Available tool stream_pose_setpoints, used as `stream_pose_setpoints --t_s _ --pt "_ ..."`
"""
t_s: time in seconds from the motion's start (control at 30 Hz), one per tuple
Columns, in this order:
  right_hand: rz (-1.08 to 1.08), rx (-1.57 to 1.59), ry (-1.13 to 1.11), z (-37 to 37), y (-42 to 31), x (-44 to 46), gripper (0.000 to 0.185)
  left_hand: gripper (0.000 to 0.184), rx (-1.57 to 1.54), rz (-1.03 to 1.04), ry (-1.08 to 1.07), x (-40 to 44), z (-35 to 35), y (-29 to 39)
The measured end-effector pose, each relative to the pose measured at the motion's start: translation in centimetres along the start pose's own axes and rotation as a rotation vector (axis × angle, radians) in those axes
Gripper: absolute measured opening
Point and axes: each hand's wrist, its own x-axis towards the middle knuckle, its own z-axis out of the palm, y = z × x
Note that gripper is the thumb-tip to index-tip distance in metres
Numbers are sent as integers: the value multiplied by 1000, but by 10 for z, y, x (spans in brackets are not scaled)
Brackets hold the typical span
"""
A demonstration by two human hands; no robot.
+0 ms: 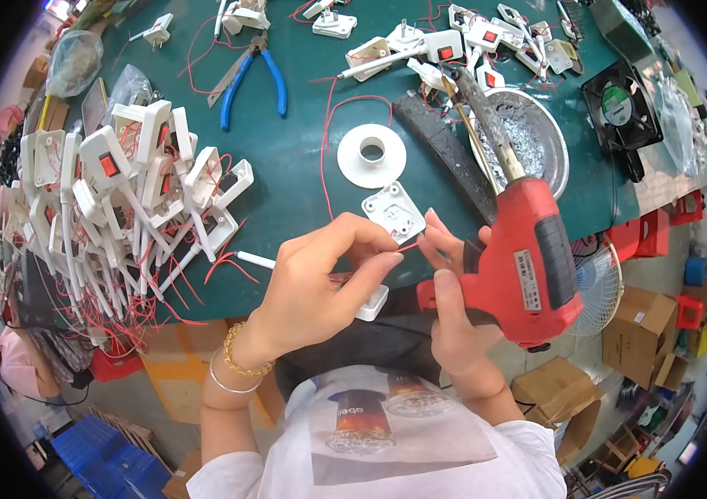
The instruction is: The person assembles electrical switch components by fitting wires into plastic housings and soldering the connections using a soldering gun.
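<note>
My left hand (320,270), with a gold bracelet at its wrist, pinches a thin red wire (407,247) between thumb and fingertips. Below that hand, a small white plastic housing (373,304) is partly hidden. My right hand (457,312) has its thumb and fingers apart, with fingertips close to the wire's end; whether they touch it I cannot tell. A red soldering gun (528,262) overlaps the right hand, its tip pointing up the table; what holds it is hidden. Just beyond my fingers lie an open white plug cover (393,211) and a white flanged spool (349,170).
White switch plugs with red wires are piled at left (121,200) and at the far right (470,41). Blue-handled pliers (281,87) lie between them. A round metal pan (557,141) sits by a dark bar (445,154). A black fan (624,108) stands near the right edge.
</note>
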Motion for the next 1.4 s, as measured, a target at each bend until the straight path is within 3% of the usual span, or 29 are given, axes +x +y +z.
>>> stream_pose_setpoints --t_s 0.03,0.2,0.37,0.47,0.53,0.6,0.67,0.73,0.8,0.87,0.97,1.07,1.13,1.17,1.23,1.37,1.4 --pt "-67 -60 14 -1 1 1 48 9 23 -14 -13 0 1 -1" --pt "12 56 136 9 -2 -3 50 10 120 -98 -4 5 3 -4" --pt "35 103 185 13 -1 -5 49 8 329 16 6 6 0 -2" --pt "39 28 138 4 1 -11 50 8 372 56 -18 14 -3 7" --pt "75 -91 -83 -8 3 -17 46 9 384 79 -23 25 0 3" --pt "99 22 -24 -1 4 -22 46 9 299 216 9 33 6 -7" --pt "123 132 34 4 3 -21 46 8 244 211 -18 33 11 -12" --pt "177 266 70 6 -1 -19 47 9 224 79 -71 26 14 -11" --pt "159 156 23 -1 -1 -16 46 9 236 143 -18 21 14 -14" --pt "143 46 -26 -5 1 -13 46 9 189 14 -64 14 11 -14" --pt "96 32 -65 -4 3 -11 49 12 270 98 -16 20 15 -11" --pt "139 224 18 0 4 -11 56 15 357 202 7 28 16 -14" --pt "55 244 -35 -2 7 -10 62 15 337 389 3 31 18 -21" --pt "56 243 -33 0 6 -9 62 15 335 389 1 30 17 -21" --pt "118 258 196 7 1 -5 54 15 343 354 16 27 14 -21" --pt "108 330 224 7 -1 -1 58 15 357 293 38 16 16 -27" --pt "114 333 224 8 -1 0 59 15 293 179 39 12 17 -23"
